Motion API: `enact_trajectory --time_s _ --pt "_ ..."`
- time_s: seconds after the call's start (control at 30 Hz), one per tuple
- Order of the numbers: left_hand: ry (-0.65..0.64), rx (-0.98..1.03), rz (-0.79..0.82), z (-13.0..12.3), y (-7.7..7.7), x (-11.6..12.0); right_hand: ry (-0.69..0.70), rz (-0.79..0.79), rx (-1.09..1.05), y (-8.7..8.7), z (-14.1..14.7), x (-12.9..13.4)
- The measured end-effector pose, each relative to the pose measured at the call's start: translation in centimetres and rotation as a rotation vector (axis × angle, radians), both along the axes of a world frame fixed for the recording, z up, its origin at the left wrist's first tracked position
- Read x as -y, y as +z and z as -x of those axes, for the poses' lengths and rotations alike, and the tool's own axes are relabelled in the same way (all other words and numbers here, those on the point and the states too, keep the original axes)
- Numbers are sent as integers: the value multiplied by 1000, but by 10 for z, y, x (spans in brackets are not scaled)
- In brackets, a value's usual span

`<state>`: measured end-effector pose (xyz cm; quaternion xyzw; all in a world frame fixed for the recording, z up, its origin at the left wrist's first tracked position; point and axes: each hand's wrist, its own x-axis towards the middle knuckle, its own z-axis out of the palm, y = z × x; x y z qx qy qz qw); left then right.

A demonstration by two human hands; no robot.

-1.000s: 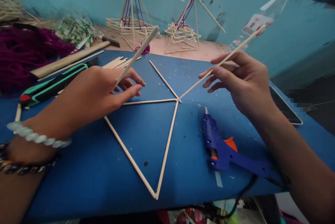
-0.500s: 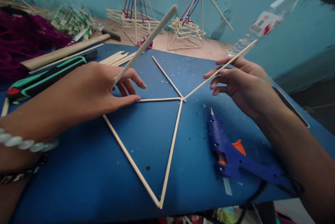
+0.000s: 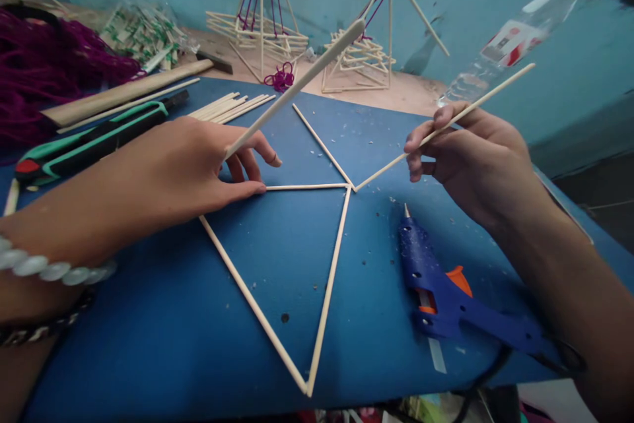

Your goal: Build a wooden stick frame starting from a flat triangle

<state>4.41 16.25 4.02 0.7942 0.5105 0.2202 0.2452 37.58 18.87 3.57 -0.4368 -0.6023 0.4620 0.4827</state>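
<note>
- Right hand [image 3: 475,159] has curled in tighter around its thin stick [image 3: 495,92] since the last view, with the stick's lower end just beside the frame's upper joint.
- Left hand [image 3: 163,172] holds a thicker stick [image 3: 307,78] tilted up and away across the counter; its thumb reaches the left end of the frame's crosspiece, though whether it presses there is hard to tell.
- Hands stay well apart, each closed on its own stick, on either side of the joint.
- Done so far: a flat stick frame [image 3: 325,304] lies on the counter between and below the hands. It forms a triangle, with a further stick running away from the joint toward the far edge.
- Left: neither held stick is joined to the frame. Any glue at the joints is too small to tell.
- Beyond the hands stand two stick pyramids [image 3: 262,37] [image 3: 361,60] strung with purple yarn, both finished-looking, on a pale shelf.
- Near the right hand lies a blue glue gun [image 3: 426,291]; a green utility knife [image 3: 89,142], loose sticks [image 3: 230,106] and a heap of purple yarn [image 3: 49,73] lie beyond the left hand.
- Counter [image 3: 148,357] is blue and flecked with scraps; a teal wall [image 3: 569,80] rises behind, with a clear plastic bottle [image 3: 510,40] blurred above the right hand.
</note>
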Motion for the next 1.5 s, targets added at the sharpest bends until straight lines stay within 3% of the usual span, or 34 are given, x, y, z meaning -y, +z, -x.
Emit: enact_trajectory --time_s 0.17,0.33,0.43,0.5,0.57,0.67,0.77,0.9,0.97,1.07,1.23,1.37,1.5 --pt "18 114 -11 2 -2 -2 5 -2 8 0 -4 -1" --pt "58 178 26 2 -3 -2 46 -126 74 2 -7 1" --pt "13 105 21 1 -1 0 -84 -363 131 5 -5 8" --pt "-18 49 -13 1 1 1 -238 -568 293 7 -4 15" --pt "-31 -5 -32 2 2 3 -295 -685 529 9 -4 19" --pt "-54 -46 -27 3 1 4 -35 -618 771 7 -1 17" --pt "-97 -40 -20 3 -1 4 262 -426 797 3 8 8" --pt "-124 -25 2 1 -1 6 341 -265 768 0 15 3" --pt "-111 -10 -13 -1 2 8 269 -277 755 1 13 4" --pt "-73 45 -73 -5 12 15 50 -356 697 4 2 6" --pt "-1 184 -216 -8 29 27 -237 -454 323 10 -11 3" --pt "20 282 -311 -8 32 31 -330 -509 165 12 -12 2" --pt "178 398 -412 -9 29 32 -378 -491 307 7 -13 4"
